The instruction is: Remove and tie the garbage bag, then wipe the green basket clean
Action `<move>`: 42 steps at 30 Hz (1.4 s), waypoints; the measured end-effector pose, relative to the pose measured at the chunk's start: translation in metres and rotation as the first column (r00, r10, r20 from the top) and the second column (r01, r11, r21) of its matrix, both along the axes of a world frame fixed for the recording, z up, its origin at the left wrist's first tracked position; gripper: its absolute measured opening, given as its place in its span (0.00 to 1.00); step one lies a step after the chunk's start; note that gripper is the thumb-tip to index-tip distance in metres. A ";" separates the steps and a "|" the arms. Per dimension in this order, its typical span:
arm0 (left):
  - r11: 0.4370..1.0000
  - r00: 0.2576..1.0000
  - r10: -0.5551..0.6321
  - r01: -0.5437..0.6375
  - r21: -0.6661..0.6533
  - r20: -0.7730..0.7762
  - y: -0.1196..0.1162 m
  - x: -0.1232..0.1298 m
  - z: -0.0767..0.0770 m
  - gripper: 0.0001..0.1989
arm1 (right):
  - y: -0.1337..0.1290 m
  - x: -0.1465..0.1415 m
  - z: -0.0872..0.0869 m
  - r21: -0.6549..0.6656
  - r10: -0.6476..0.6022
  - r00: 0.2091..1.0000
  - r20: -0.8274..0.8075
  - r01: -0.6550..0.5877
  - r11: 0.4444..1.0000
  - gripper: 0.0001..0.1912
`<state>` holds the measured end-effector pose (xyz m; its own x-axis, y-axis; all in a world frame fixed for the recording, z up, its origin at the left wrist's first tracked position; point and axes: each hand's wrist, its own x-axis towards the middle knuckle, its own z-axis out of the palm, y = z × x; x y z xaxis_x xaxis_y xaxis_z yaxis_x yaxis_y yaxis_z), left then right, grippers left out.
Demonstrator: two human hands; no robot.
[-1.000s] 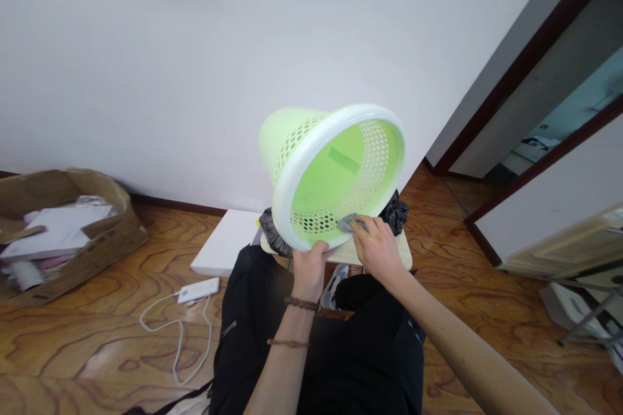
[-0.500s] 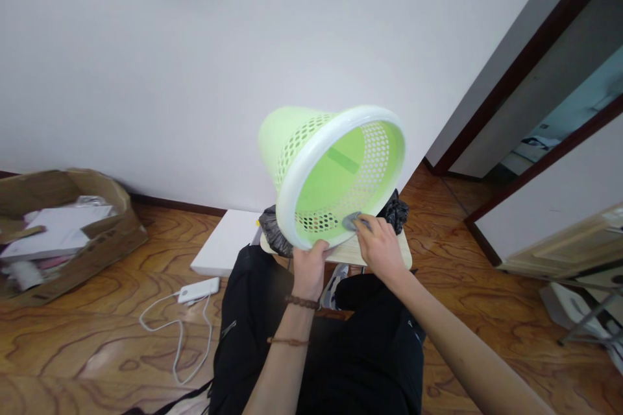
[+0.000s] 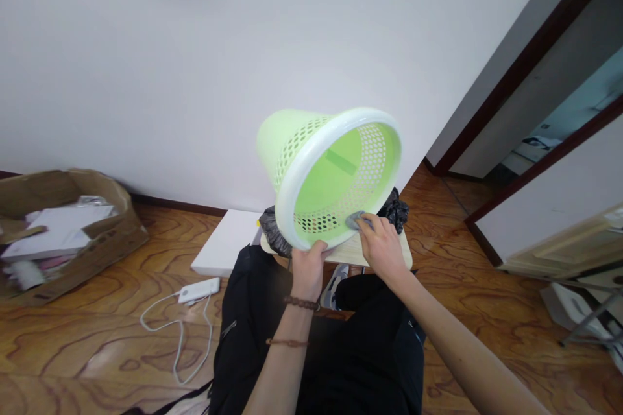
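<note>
A light green basket [image 3: 285, 136] with a white rim and a perforated band is tilted on its side, its mouth towards me. My left hand [image 3: 307, 269] grips the rim at the bottom, thumb over the edge. My right hand [image 3: 382, 243] is closed on a grey cloth [image 3: 356, 219], which touches the inner wall just inside the lower right rim. Below the basket is a small pale wooden table [image 3: 357, 251]. Black plastic bags lie on it at both sides, one at the left [image 3: 275, 231] and one at the right [image 3: 395, 211].
At the left, a cardboard box [image 3: 109, 233] holds papers and packaging. A white flat box [image 3: 226, 240] and a white power strip [image 3: 198, 290] with a cable lie on the wooden floor. A white wall [image 3: 195, 78] rises behind; at the right are a doorway and a metal stand [image 3: 591, 314].
The basket has shifted slightly left. The grey cloth and my right hand have moved a little to the right along the inner wall. My left hand keeps its grip.
</note>
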<state>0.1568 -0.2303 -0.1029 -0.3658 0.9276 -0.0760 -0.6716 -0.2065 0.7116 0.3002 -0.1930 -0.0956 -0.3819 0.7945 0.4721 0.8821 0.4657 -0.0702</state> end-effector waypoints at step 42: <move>1.000 0.999 -0.022 0.021 0.018 0.044 0.003 -0.003 -0.009 0.27 | -0.002 -0.015 -0.002 -0.016 0.061 0.994 0.087 -0.060 0.998 0.18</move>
<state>0.1535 -0.2269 -0.1122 -0.3425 0.9365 -0.0753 -0.7066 -0.2039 0.6776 0.2853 -0.1953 -0.0975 -0.4691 0.7746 0.4242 0.8552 0.5183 -0.0005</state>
